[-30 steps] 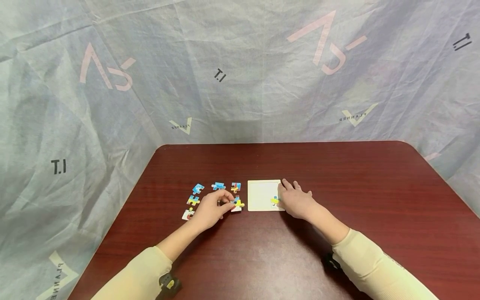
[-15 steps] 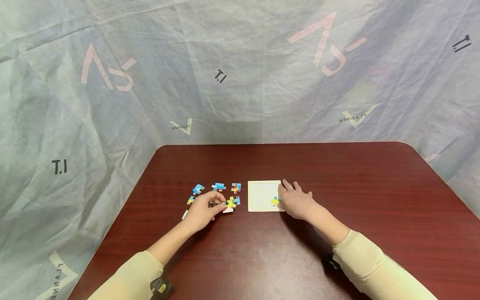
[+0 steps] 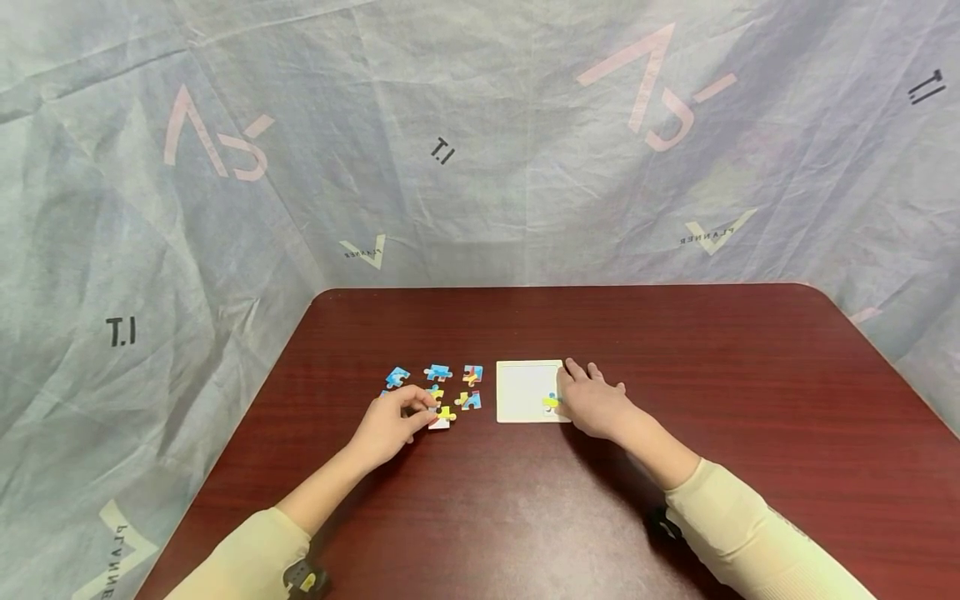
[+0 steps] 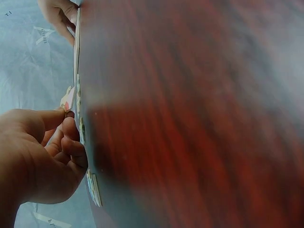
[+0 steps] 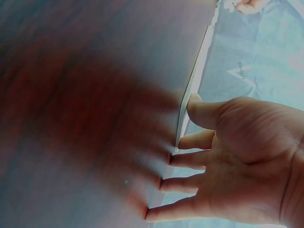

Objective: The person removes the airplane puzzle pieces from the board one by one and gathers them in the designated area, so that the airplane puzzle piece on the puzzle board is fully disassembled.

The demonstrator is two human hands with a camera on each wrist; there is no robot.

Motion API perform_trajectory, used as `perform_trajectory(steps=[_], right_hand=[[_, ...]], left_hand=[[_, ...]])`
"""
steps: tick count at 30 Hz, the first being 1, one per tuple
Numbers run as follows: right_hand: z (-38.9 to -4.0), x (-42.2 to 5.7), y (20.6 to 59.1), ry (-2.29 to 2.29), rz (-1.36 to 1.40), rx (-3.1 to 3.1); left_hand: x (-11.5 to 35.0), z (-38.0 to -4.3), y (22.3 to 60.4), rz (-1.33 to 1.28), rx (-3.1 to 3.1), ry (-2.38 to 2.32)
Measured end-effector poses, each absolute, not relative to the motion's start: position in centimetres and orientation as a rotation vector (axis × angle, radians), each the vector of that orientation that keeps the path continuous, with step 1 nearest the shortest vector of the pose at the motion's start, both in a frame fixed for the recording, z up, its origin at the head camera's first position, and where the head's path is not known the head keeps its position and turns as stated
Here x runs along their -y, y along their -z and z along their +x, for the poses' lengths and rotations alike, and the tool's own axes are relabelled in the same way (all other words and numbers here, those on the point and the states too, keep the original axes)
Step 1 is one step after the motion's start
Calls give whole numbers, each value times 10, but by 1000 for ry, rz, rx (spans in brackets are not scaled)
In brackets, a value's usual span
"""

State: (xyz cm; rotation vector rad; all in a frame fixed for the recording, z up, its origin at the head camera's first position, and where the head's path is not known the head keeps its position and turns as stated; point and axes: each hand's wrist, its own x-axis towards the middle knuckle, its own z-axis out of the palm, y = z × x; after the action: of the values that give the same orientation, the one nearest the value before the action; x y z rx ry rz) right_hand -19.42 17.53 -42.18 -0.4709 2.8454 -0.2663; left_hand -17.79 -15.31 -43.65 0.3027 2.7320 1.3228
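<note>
My left hand (image 3: 390, 425) pinches a white-and-yellow jigsaw piece (image 3: 441, 419) between thumb and fingers, left of the puzzle tray. In the left wrist view the same jigsaw piece (image 4: 68, 99) shows a red patch and tilts just above the table. My right hand (image 3: 596, 404) rests at the right edge of the pale puzzle tray (image 3: 521, 419), its fingers stretched out. The right wrist view shows that thumb on the tray's rim (image 5: 189, 95) and fingertips on the table. One yellow, blue and white piece (image 3: 551, 402) lies in the tray's near right corner, partly covered by the right hand.
Several loose pieces lie left of the tray: a blue piece (image 3: 397, 377), another blue piece (image 3: 438, 372), a red-and-blue piece (image 3: 472, 374) and a yellow-and-blue piece (image 3: 468, 401). My left hand hides others. Grey cloth (image 3: 480, 167) hangs behind the red-brown table (image 3: 675, 333).
My left hand has moved left and slightly nearer with the jigsaw piece, away from the tray. The yellow-and-blue piece behind it has come into view. The right hand and tray stay put.
</note>
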Motion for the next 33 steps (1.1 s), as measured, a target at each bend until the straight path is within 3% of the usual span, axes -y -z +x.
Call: perform_trajectory(steps=[33], right_hand=[[-195, -174, 420, 265, -442, -2825]], left_hand=[[168, -173, 436, 335, -2850, -1237]])
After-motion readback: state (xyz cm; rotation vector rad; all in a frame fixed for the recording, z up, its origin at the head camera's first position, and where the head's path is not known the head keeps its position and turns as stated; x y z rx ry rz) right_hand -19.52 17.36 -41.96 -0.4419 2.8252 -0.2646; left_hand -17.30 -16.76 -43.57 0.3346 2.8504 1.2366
